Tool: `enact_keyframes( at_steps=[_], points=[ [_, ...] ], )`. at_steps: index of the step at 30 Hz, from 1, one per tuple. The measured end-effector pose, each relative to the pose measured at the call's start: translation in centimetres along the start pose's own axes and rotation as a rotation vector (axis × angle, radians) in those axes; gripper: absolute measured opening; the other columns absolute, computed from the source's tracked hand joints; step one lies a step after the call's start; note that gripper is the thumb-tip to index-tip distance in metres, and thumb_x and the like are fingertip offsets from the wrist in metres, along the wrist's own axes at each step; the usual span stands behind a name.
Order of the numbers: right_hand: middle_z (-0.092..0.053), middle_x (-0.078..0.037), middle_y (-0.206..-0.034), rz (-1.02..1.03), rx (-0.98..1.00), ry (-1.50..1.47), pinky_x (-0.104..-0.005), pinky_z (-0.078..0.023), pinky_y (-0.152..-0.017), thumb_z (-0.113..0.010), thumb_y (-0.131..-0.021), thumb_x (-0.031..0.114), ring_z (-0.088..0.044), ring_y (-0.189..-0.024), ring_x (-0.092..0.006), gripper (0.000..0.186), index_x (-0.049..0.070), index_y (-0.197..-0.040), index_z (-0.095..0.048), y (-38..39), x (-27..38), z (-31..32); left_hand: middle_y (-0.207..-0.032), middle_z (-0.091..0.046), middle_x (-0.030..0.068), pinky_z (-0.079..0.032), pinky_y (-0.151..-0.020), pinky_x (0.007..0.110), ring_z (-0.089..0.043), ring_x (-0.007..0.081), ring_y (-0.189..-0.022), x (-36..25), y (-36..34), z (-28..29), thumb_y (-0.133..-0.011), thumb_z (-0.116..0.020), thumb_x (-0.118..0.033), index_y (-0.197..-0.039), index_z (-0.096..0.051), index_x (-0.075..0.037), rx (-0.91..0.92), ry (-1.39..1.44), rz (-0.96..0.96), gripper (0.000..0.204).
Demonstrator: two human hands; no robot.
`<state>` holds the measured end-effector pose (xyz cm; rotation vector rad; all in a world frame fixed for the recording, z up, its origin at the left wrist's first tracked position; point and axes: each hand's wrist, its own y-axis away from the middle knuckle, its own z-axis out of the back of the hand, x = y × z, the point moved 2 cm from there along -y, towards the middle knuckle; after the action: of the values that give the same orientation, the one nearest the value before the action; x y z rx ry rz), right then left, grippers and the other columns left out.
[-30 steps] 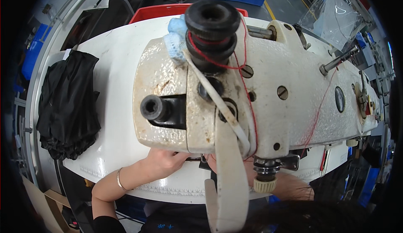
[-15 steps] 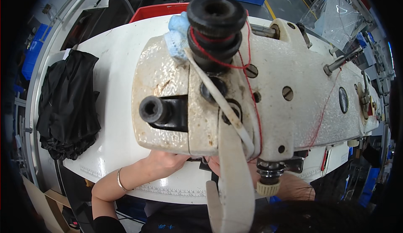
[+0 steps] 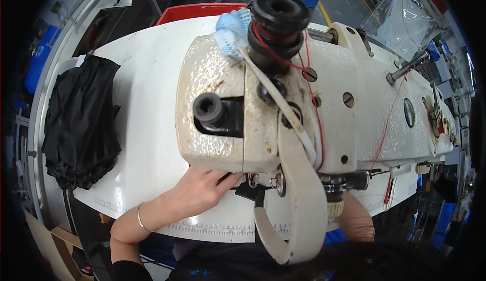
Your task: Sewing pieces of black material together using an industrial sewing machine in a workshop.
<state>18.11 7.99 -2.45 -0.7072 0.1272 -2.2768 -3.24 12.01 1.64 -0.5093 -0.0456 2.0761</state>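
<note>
Seemingly midway through work at the sewing machine (image 3: 331,129) on a black strip (image 3: 247,192), not yet removed, just right of the curled left hand (image 3: 200,187), with grip impossible to tell, a hidden right hand, and black cloth (image 3: 83,124) heaped well to the left hand's left.

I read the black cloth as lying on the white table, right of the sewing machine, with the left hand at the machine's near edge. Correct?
No: the black cloth lies left of the sewing machine, not right, as the head view shows. The rest stands: it is on the white table, and the left hand is at the machine's near edge.
</note>
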Motion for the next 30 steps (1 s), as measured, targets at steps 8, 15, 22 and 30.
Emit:
enact_keyframes(
  at_steps=[8, 15, 22, 30],
  points=[
    [-0.065, -0.004, -0.119, 0.0, -0.066, 0.026, -0.0362, -0.045, -0.098, -0.062, -0.089, 0.013, -0.06, -0.111, -0.0218, 0.026, 0.01, -0.115, -0.066, -1.0, 1.1, 1.4, -0.11, -0.063, 0.0117, -0.05, -0.084, 0.038, -0.06, 0.0262, -0.103, -0.2, 0.5, 0.1, -0.069, -0.065, -0.006, -0.106, -0.068, 0.002, -0.064, -0.125, -0.076, 0.038],
    [-0.069, -0.006, -0.103, -0.173, -0.108, -0.56, -0.0364, -0.049, -0.092, -0.064, -0.085, 0.012, -0.066, -0.099, -0.0195, 0.026, 0.007, -0.111, -0.067, -2.1, -1.0, -0.7, -0.099, -0.063, 0.0137, -0.052, -0.081, 0.044, -0.061, 0.032, -0.097, 2.1, -2.1, -0.3, -0.061, -0.064, 0.001, -0.089, -0.068, 0.001, -0.199, -0.013, -0.037, 0.029],
    [-0.068, -0.007, -0.1, -0.036, -0.124, 0.325, -0.0364, -0.055, -0.07, -0.062, -0.08, 0.011, -0.066, -0.088, -0.022, 0.026, 0.011, -0.105, -0.07, -1.1, -2.7, -1.9, -0.103, -0.064, 0.0152, -0.046, -0.087, 0.048, -0.059, 0.0369, -0.098, 3.8, -0.9, -0.4, -0.079, -0.066, -0.006, -0.1, -0.066, -0.003, -0.198, 0.15, 0.149, 0.021],
    [-0.054, -0.007, -0.095, -0.023, 0.091, -0.643, -0.0346, -0.05, -0.073, -0.069, -0.079, 0.008, -0.059, -0.082, -0.0239, 0.038, 0.009, -0.117, -0.065, -2.2, 5.3, 2.8, -0.116, -0.062, 0.0146, -0.05, -0.08, 0.033, -0.06, 0.0283, -0.101, -3.0, 0.8, 3.4, -0.073, -0.068, -0.014, -0.107, -0.062, 0.005, 0.341, -0.155, 0.151, 0.039]
  ],
)
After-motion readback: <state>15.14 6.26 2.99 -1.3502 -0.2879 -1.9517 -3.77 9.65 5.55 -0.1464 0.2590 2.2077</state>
